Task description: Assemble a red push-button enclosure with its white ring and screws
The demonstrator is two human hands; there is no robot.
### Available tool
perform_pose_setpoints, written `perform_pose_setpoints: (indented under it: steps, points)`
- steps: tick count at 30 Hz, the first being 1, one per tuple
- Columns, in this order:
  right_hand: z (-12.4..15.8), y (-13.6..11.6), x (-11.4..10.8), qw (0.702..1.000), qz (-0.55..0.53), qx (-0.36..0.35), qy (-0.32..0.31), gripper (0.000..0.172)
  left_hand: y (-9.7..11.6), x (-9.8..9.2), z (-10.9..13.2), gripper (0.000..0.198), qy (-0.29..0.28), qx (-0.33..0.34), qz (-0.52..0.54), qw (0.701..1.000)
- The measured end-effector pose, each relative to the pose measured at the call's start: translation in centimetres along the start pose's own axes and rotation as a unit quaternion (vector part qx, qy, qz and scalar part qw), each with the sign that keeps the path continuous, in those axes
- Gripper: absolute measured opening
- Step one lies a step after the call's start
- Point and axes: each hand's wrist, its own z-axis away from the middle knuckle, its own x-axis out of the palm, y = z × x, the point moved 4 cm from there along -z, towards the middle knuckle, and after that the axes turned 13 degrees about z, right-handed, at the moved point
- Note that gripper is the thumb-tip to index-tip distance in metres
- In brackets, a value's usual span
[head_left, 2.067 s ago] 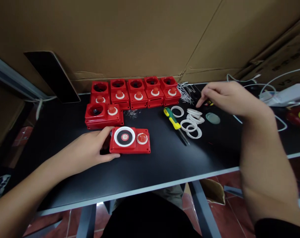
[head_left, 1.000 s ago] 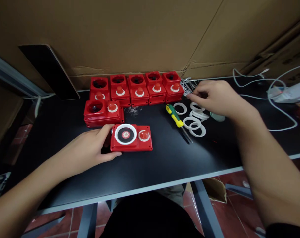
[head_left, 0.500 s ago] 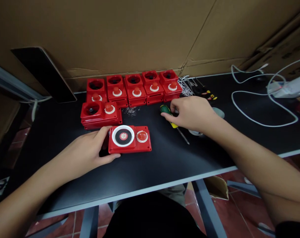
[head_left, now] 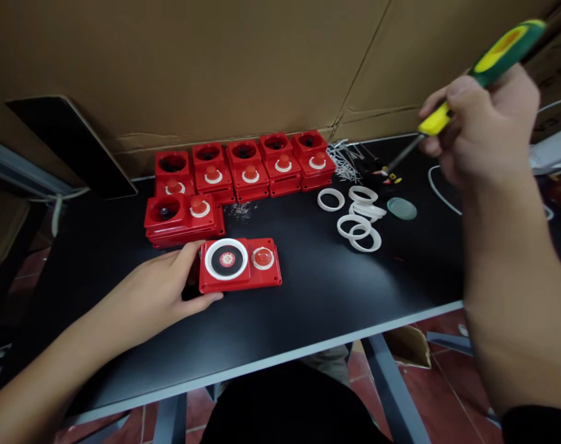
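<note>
Brown cardboard wall, black table, red tiled floor

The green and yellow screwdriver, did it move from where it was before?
Yes. The screwdriver lay on the black table, left of the white rings; now the right hand holds it up, to the rings' right.

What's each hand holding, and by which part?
Left hand: the nearest red box, by its left end. Right hand: the yellow-green screwdriver, by its handle.
</note>
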Motion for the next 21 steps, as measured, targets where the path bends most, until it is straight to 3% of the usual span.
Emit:
perform_pose_setpoints:
  steps: [4, 10, 21]
  points:
    - [-0.6, 3.2, 0.1, 0.997, 0.017, 0.012, 0.072, 0.050, 0.0, 0.0, -0.1, 0.066, -0.004, 0.010, 0.002, 1.000]
    - [0.5, 3.3, 1.5, 0.990, 0.128, 0.057, 0.028, 0.036, -0.7, 0.4, 0.3, 0.065, 0.014, 0.037, -0.013, 0.999]
    - [0.2, 3.7, 2.1, 0.978, 0.190, 0.081, -0.022, 0.047, 0.0, -0.1, 0.3, 0.060, -0.002, 0.016, 0.002, 1.000]
